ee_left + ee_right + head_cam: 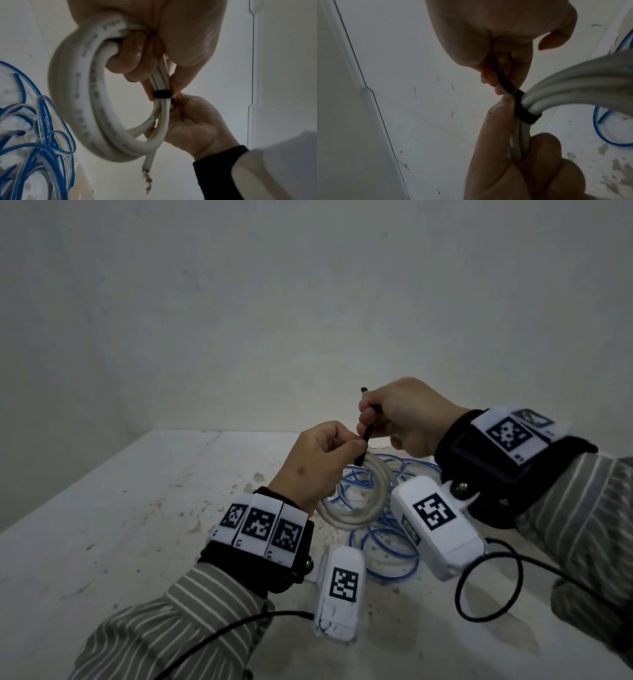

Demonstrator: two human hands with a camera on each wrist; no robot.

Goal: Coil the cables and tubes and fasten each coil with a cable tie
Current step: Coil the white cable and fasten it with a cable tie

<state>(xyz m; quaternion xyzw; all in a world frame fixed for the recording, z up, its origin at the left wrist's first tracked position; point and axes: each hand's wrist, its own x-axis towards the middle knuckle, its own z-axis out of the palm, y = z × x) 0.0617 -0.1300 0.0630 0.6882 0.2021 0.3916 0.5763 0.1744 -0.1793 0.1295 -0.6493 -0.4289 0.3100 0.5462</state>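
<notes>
My left hand (322, 463) holds a coil of thick white cable (356, 505) above the table, fingers curled round its top (130, 56). A black cable tie (162, 94) is looped round the bundled strands (524, 108). My right hand (397, 419) pinches the tie's free tail (366, 433), which sticks up past the fingers. The coil's cut end (147, 166) hangs down with frayed strands showing. A loose heap of blue and clear tubing (380, 535) lies on the table under both hands.
The white table (137, 508) is stained and speckled, with a pale wall behind. Black wrist-camera leads (489, 583) loop near the table's front edge. The blue tubing (34, 135) spreads to the left in the left wrist view.
</notes>
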